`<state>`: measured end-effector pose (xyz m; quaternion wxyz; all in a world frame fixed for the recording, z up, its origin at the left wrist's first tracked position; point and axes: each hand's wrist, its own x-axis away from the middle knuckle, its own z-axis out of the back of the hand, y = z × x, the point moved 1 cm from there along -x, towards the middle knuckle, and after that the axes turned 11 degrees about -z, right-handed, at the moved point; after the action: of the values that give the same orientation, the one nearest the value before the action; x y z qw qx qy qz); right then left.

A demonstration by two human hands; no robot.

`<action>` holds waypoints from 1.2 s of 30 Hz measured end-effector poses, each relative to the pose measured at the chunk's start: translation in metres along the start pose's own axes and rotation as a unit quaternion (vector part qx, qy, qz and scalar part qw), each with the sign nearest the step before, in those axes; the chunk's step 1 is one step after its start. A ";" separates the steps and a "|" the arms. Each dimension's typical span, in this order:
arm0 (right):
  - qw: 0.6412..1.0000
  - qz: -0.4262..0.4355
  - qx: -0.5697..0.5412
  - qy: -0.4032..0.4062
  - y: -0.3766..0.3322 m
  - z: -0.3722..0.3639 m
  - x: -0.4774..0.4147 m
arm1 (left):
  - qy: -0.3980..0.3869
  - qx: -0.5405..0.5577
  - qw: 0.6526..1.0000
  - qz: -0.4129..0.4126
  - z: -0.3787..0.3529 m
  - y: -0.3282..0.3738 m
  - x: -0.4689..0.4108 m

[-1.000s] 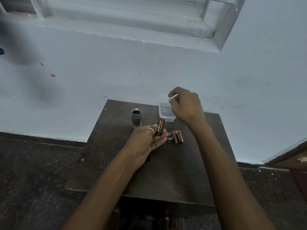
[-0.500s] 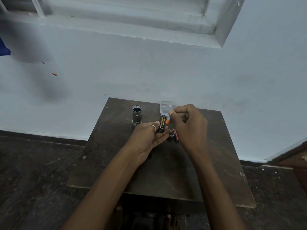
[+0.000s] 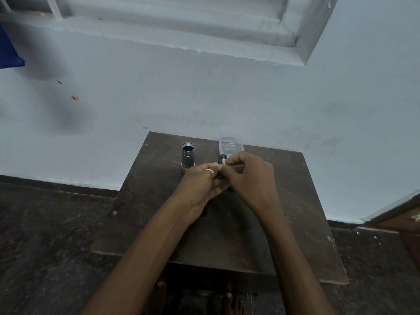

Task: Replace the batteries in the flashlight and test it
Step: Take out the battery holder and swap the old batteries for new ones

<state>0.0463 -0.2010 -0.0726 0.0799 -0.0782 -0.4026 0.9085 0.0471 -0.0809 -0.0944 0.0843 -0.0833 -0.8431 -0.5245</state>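
The grey flashlight body point(image 3: 188, 155) stands upright with its open end up, at the back of the dark wooden table point(image 3: 159, 223). My left hand point(image 3: 202, 187), with a ring on one finger, grips a black battery holder point(image 3: 220, 159) just right of the flashlight. My right hand point(image 3: 250, 178) pinches a small battery point(image 3: 223, 161) and presses it against the top of the holder. Only the battery's pale tip shows. The two hands touch above the table. My right hand hides the loose batteries and the small cap that lay on the table.
A clear plastic box point(image 3: 230, 145) sits at the table's back edge, just behind my hands. The pale wall rises right behind the table, with a window ledge above. Dark stone floor surrounds the table, and my bare toes point(image 3: 229, 298) show at the bottom.
My right hand came back from the clear box with a battery and closed in on the holder in my left hand. The view tilted slightly, and the loose batteries are now covered.
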 end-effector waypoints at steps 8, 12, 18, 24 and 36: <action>0.995 0.031 0.017 -0.089 0.005 0.009 -0.004 | -0.001 0.013 1.000 0.007 0.000 0.001 0.000; 0.991 0.025 -0.022 -0.127 0.008 0.009 -0.008 | -0.006 0.021 1.000 0.008 -0.001 0.002 0.001; 0.990 0.023 -0.032 -0.133 0.014 0.009 -0.011 | -0.026 -0.014 1.000 -0.005 -0.002 0.002 0.000; 0.989 0.035 -0.031 -0.140 0.011 0.008 -0.010 | 0.011 -0.033 0.999 -0.023 -0.002 0.000 -0.001; 0.971 -0.070 -0.177 -0.144 0.018 0.018 -0.011 | -0.040 -0.062 0.996 -0.046 -0.002 0.002 0.006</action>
<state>0.0515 -0.2278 -0.0735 0.0693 0.0689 -0.5686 0.8168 0.0416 -0.0813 -0.0899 0.0213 -0.0706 -0.8146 -0.5754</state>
